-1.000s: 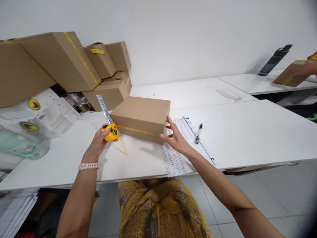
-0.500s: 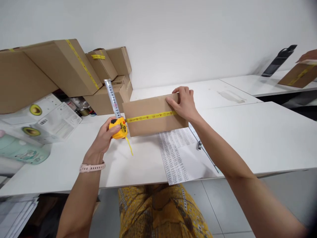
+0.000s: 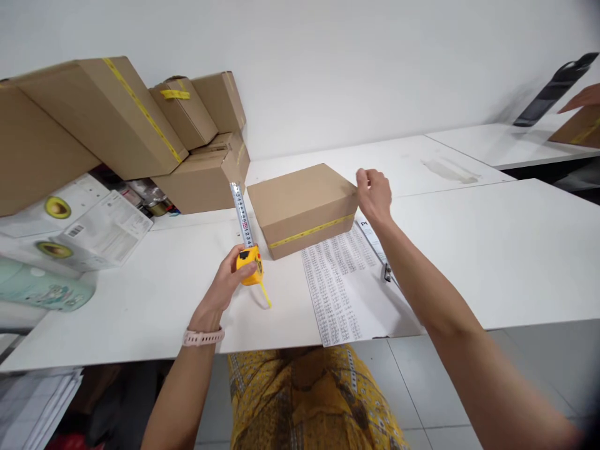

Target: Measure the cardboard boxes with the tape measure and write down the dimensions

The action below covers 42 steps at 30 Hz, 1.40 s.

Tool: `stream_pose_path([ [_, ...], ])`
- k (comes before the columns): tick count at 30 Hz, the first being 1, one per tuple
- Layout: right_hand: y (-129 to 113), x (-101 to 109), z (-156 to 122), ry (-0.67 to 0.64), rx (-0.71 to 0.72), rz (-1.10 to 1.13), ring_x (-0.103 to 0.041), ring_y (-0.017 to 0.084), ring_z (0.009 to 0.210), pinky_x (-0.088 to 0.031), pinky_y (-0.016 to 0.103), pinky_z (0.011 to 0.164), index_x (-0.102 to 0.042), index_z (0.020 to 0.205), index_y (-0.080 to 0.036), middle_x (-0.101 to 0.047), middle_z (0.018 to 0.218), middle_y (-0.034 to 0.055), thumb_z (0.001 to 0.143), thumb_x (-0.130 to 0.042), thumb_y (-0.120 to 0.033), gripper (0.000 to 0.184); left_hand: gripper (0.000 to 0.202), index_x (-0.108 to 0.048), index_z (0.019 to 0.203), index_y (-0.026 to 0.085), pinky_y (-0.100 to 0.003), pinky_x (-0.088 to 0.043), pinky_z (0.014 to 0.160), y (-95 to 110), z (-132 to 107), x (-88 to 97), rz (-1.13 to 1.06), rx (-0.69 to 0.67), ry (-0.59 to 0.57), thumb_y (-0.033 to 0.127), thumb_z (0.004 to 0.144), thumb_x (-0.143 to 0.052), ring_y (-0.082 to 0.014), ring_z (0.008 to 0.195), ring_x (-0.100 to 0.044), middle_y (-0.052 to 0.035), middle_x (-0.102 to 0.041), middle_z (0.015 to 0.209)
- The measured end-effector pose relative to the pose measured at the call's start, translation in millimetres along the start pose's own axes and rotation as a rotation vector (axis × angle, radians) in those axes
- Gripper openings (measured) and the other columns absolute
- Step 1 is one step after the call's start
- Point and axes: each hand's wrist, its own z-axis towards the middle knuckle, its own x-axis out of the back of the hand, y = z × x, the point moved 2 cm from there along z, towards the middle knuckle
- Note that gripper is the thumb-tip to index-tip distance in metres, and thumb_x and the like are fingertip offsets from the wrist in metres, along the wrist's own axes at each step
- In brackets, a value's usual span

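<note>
Lowered from its tilt, the box (image 3: 300, 197) now sits top-up on the desk (image 3: 154, 300) in the head view. Left hand (image 3: 227, 278) grips a tape measure (image 3: 247, 267), blade (image 3: 242, 215) out but not yet laid along the box; right hand (image 3: 376, 197) curls at a corner, hold unclear.

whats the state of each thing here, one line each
tape measure: blade partly pulled out
left hand: closed around tape measure
yellow strap: hanging loose
near box: top closed, yellow tape along front
right hand: curled at near box corner, contact unclear
printed sheet: flat, partly hidden by near box
stacked boxes: some taped
</note>
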Motion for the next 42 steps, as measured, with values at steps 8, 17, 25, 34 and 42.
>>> stream_pose_path([
  [8,-13.0,16.3,-3.0,-0.238,0.086,0.097,-0.062,0.027,0.107,-0.047,0.048,0.101,-0.063,0.134,-0.032,-0.068,0.123,0.0087,0.095,-0.047,-0.071,0.057,0.054,-0.06,0.108,0.022,-0.028,-0.057,0.066,21.6,16.1,1.4,-0.104,-0.093,0.038,0.046,0.068,-0.087,-0.0178,0.077,-0.066,-0.0022,-0.066,0.099],
  [17,-32.1,31.8,37.1,-0.2,0.194,-0.015,-0.06,0.027,0.099,-0.05,0.047,0.093,-0.067,0.098,-0.02,-0.061,0.098,0.0085,0.098,-0.05,-0.057,0.04,0.043,-0.063,0.105,0.021,-0.032,-0.061,0.062,72.0,17.7,9.0,-0.163,-0.186,0.025,0.042,0.072,-0.081,-0.027,0.092,-0.071,-0.0082,-0.069,0.12],
  [25,-54.2,43.0,16.3,-0.302,0.333,-0.003,-0.062,0.027,0.101,-0.048,0.044,0.092,-0.067,0.1,-0.021,-0.071,0.108,0.0092,0.097,-0.045,-0.032,0.024,0.06,-0.063,0.121,0.026,-0.029,-0.059,0.063,66.5,-43.7,-34.2,-0.137,-0.296,0.044,0.047,0.07,-0.087,-0.022,0.088,-0.069,-0.008,-0.056,0.149],
  [34,-72.7,58.9,-7.7,-0.266,0.547,-0.218,-0.062,0.03,0.096,-0.045,0.05,0.093,-0.06,0.101,-0.025,-0.072,0.103,0.0105,0.099,-0.039,-0.031,0.022,0.055,-0.06,0.115,0.021,-0.026,-0.052,0.073,36.5,-77.3,-130.6,-0.323,0.093,-0.391,0.045,0.073,-0.087,-0.0155,0.086,-0.06,-0.0099,-0.065,0.126],
  [42,-80.8,61.7,-20.7,-0.261,0.662,-0.31,-0.06,0.029,0.096,-0.044,0.045,0.085,-0.059,0.112,-0.024,-0.07,0.107,0.0114,0.101,-0.031,-0.023,0.031,0.042,-0.063,0.1,0.02,-0.023,-0.049,0.07,61.9,-54.6,-152.9,-0.399,0.063,-0.312,0.047,0.077,-0.085,-0.013,0.081,-0.058,-0.0028,-0.066,0.095],
])
